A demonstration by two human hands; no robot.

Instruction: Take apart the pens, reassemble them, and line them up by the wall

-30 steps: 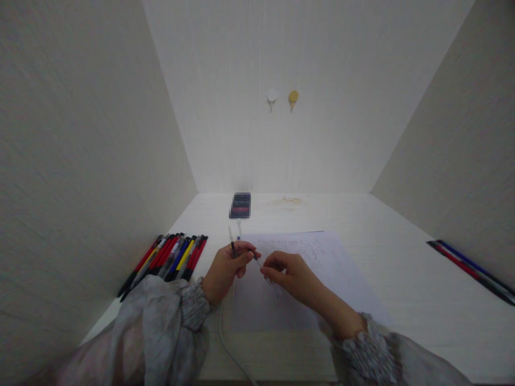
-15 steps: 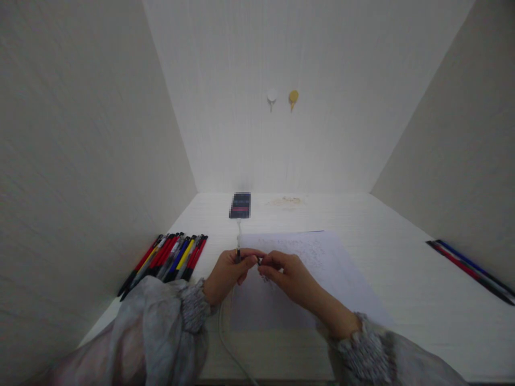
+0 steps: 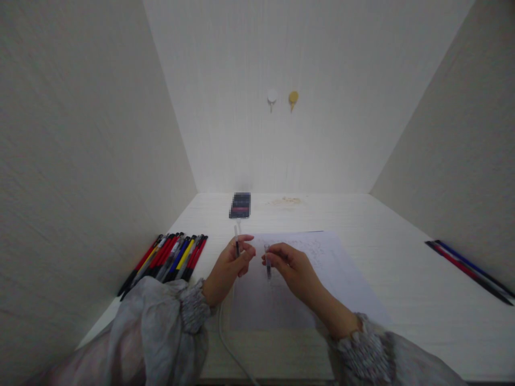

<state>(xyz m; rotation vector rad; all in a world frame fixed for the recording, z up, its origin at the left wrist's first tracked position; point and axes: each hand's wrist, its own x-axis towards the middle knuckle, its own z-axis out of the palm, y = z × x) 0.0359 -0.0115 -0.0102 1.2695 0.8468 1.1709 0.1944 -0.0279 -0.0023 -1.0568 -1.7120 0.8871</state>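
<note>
Pulled apart now, the 2 hands no longer meet: 0.5 s ago their fingertips were together over the paper, and each has since drawn back with its own piece.

My left hand (image 3: 227,265) is pinched shut on a thin pen refill (image 3: 236,245), held nearly upright between thumb and forefinger, dark end just above the fingers. My right hand (image 3: 292,268) is closed on a clear pen barrel (image 3: 267,265), which hangs almost vertical below the fingertips. A small gap lies between the 2 pieces, and both are held above the near left part of the white sheet of paper (image 3: 322,257). I judge that the fingertip grips are there because both parts are slim and need fine turning.

A row of pens (image 3: 173,254) lies side by side against the left wall, within easy reach of my left hand. 3 or so more pens (image 3: 466,264) lie far off by the right wall, seemingly kept apart from the row. A dark blurred device (image 3: 240,205) sits at the back of the tabletop (image 3: 402,300), with a pale cable (image 3: 225,338) running toward me.
</note>
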